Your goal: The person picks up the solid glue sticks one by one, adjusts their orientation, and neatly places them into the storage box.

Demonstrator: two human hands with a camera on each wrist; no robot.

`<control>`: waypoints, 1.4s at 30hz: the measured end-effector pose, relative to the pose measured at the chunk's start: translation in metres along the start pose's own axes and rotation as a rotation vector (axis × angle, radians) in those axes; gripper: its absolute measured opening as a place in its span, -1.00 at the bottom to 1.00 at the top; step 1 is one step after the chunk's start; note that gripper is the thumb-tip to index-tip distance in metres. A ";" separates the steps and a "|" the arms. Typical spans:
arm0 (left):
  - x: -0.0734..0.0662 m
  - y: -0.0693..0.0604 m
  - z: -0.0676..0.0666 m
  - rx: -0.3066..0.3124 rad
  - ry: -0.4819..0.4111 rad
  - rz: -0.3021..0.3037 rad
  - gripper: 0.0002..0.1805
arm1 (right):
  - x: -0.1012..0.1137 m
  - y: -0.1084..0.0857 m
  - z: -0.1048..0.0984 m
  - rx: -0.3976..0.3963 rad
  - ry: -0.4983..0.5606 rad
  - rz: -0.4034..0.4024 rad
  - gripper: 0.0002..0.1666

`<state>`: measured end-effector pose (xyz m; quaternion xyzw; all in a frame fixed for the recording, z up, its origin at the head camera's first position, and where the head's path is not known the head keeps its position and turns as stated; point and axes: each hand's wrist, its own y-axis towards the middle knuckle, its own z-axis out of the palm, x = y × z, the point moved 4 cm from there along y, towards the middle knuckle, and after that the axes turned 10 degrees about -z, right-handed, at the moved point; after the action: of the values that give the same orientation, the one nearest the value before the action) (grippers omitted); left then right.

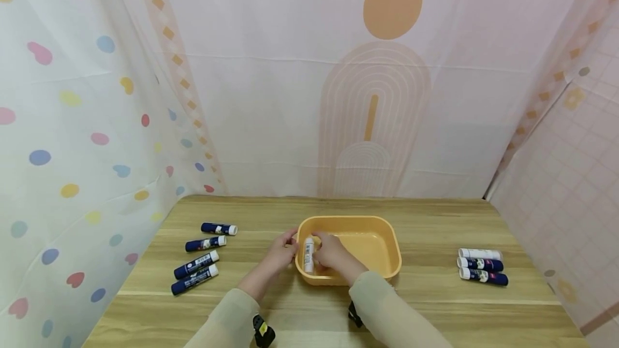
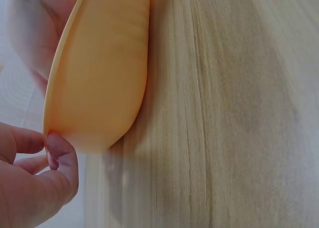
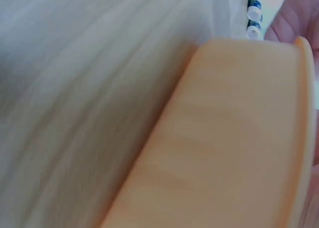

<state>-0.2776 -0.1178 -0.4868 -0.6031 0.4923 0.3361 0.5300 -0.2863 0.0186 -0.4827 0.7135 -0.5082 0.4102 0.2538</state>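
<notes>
An orange tray point(image 1: 372, 281) stands at the middle of the table. The left hand point(image 1: 280, 254) pinches its left rim; in the left wrist view the thumb and fingers of the left hand point(image 2: 42, 173) meet on the tray's rim point(image 2: 99, 68). Inside the tray at its left end lies a white glue stick point(image 1: 309, 255), pointing away from the person. The right hand point(image 1: 332, 253) reaches into the tray just right of this stick, its fingers bent at the stick's side. In the right wrist view the tray wall point(image 3: 224, 138) hides most of the right hand point(image 3: 311, 188).
Several dark blue glue sticks with white ends point(image 1: 195, 265) lie at the left of the table. At the right lie two blue sticks point(image 1: 483, 276) and a white one point(image 1: 480, 254), side by side. A patterned curtain point(image 1: 271, 122) hangs behind the table.
</notes>
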 end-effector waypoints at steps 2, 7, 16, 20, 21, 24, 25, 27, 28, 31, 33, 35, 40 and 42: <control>0.000 0.000 0.000 0.000 0.000 -0.004 -0.48 | 0.001 -0.003 -0.007 0.015 -0.049 -0.068 -0.31; 0.001 -0.001 0.000 -0.002 -0.001 -0.016 -0.47 | 0.005 -0.020 -0.027 0.006 -0.159 -0.237 -0.39; 0.002 -0.002 0.000 -0.003 -0.006 -0.014 -0.47 | -0.003 -0.055 -0.070 -0.073 -0.439 -0.447 -0.29; 0.003 -0.002 -0.001 0.003 -0.005 -0.016 -0.47 | -0.015 -0.066 -0.089 -0.131 -0.579 -0.513 -0.23; 0.003 -0.002 -0.001 0.003 -0.004 -0.015 -0.47 | -0.018 -0.068 -0.094 -0.148 -0.604 -0.526 -0.22; 0.002 -0.003 -0.001 0.002 0.002 -0.015 -0.47 | -0.030 -0.075 -0.109 -0.185 -0.636 -0.531 -0.21; 0.002 -0.003 -0.001 0.000 0.007 -0.015 -0.47 | -0.034 -0.078 -0.114 -0.195 -0.640 -0.525 -0.21; 0.001 -0.004 0.000 -0.005 0.021 -0.016 -0.48 | -0.042 -0.083 -0.124 -0.210 -0.645 -0.517 -0.20; 0.002 -0.003 0.000 -0.009 0.027 -0.018 -0.48 | -0.046 -0.085 -0.130 -0.217 -0.647 -0.511 -0.19; 0.002 -0.002 0.000 -0.017 0.039 -0.022 -0.48 | -0.060 -0.092 -0.148 -0.239 -0.618 -0.489 -0.16; 0.002 -0.002 -0.001 -0.019 0.039 -0.020 -0.48 | -0.069 -0.098 -0.161 -0.247 -0.596 -0.458 -0.15; 0.001 -0.003 -0.001 -0.017 0.031 -0.014 -0.48 | -0.079 -0.104 -0.175 -0.243 -0.564 -0.417 -0.16; -0.002 -0.005 -0.002 -0.005 0.028 0.011 -0.48 | -0.106 -0.118 -0.211 -0.215 -0.526 -0.308 -0.19; -0.001 -0.003 -0.002 -0.003 0.025 0.003 -0.48 | -0.115 -0.123 -0.225 -0.199 -0.505 -0.259 -0.18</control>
<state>-0.2751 -0.1192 -0.4848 -0.6073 0.4995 0.3299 0.5225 -0.2622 0.2967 -0.4523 0.8235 -0.4976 0.1323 0.2384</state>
